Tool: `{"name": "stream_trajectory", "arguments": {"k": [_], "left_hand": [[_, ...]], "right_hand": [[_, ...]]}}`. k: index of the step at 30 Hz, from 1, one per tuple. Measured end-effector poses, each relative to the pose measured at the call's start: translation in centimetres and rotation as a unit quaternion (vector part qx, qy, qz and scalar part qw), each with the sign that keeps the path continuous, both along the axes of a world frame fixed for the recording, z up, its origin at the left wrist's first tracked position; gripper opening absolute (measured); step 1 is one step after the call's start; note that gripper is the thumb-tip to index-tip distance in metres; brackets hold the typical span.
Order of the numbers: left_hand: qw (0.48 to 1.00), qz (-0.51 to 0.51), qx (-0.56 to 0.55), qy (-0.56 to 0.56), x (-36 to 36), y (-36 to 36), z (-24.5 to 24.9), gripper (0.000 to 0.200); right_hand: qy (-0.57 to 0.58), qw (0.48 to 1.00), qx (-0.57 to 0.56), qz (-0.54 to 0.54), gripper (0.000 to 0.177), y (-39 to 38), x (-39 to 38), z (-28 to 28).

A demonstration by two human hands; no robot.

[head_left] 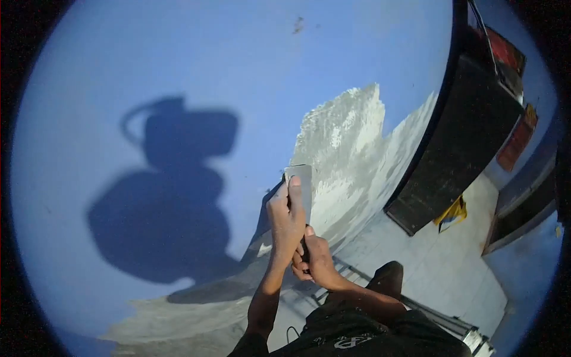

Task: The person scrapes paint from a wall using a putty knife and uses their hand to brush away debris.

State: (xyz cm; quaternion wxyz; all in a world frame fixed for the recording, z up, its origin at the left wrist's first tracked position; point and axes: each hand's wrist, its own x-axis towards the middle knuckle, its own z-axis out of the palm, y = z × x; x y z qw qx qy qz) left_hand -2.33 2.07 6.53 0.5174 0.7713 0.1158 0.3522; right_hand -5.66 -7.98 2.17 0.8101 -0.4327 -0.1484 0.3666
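Observation:
A scraper with a flat grey blade (305, 189) and a dark handle is held up against the blue wall (267, 71). My right hand (320, 260) is wrapped round its handle. Higher up, my left hand (288, 215) grips the blade, the thumb lying flat on its face and the other fingers mostly hidden behind it. The blade's top edge is at the border of a rough grey and white patch (342, 137) where the blue paint is gone. Another bare grey patch (178, 324) runs along the lower wall.
A large dark panel (461, 131) stands to the right of the wall patch. On the pale floor (464, 262) beside it lies a yellow and black item (453, 212). Metal rails (455, 327), perhaps a ladder, pass near my legs. My shadow falls across the wall at left.

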Motion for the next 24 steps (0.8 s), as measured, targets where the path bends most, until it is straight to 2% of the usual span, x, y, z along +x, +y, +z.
{"name": "stream_trajectory", "arguments": {"k": [2, 3, 6, 7, 8, 10, 11, 13, 15, 20, 22, 24], "left_hand": [[0.999, 0.022, 0.006, 0.038, -1.5, -0.2, 0.2, 0.041], [0.999, 0.029, 0.006, 0.019, -1.6, -0.2, -0.4, 0.042], [0.997, 0.024, 0.072, 0.028, -0.9, 0.8, -0.2, 0.045], [0.993, 0.030, 0.066, 0.092, -0.5, 0.9, 1.0, 0.047], [0.992, 0.029, 0.068, 0.098, -0.8, 0.8, 0.7, 0.047], [0.996, 0.033, 0.052, 0.058, -1.2, 0.2, 0.3, 0.048], [0.999, 0.016, 0.025, 0.043, -1.4, 0.6, -1.1, 0.048], [0.998, 0.025, 0.059, 0.029, -0.4, 0.9, -1.0, 0.048], [0.995, 0.034, 0.083, 0.033, 0.4, 0.5, 0.7, 0.048], [0.996, 0.035, 0.052, 0.062, -0.6, 0.4, -0.7, 0.051], [1.000, 0.023, 0.016, 0.005, -0.5, 0.0, -0.9, 0.052], [0.999, 0.017, 0.015, 0.049, 0.4, -0.1, 0.5, 0.054]], "right_hand": [[0.027, 1.000, 0.011, -0.004, 0.051, 0.0, -1.2, -0.4], [0.032, 0.999, 0.004, 0.005, 0.052, -0.2, -1.6, -0.6], [0.031, 0.999, 0.019, 0.007, 0.053, 0.6, -1.8, 0.0], [0.048, 0.998, 0.025, -0.010, 0.053, 1.1, -1.7, 0.5], [0.060, 0.997, 0.030, -0.029, 0.053, 1.4, -1.7, 0.7], [0.052, 0.997, 0.045, -0.028, 0.052, 1.2, -2.0, -0.4], [0.048, 0.999, 0.016, -0.019, 0.050, 0.6, -2.6, -0.6], [0.036, 0.999, -0.008, -0.015, 0.050, 0.7, -1.8, -0.1], [0.044, 0.998, 0.027, -0.025, 0.050, 0.9, -0.8, 0.5], [0.040, 0.997, 0.030, -0.055, 0.052, 0.9, -1.9, 0.1], [0.058, 0.998, -0.030, -0.013, 0.053, -0.1, -1.4, 0.7], [0.026, 0.999, -0.015, -0.026, 0.054, 0.2, 0.5, 1.3]]}}
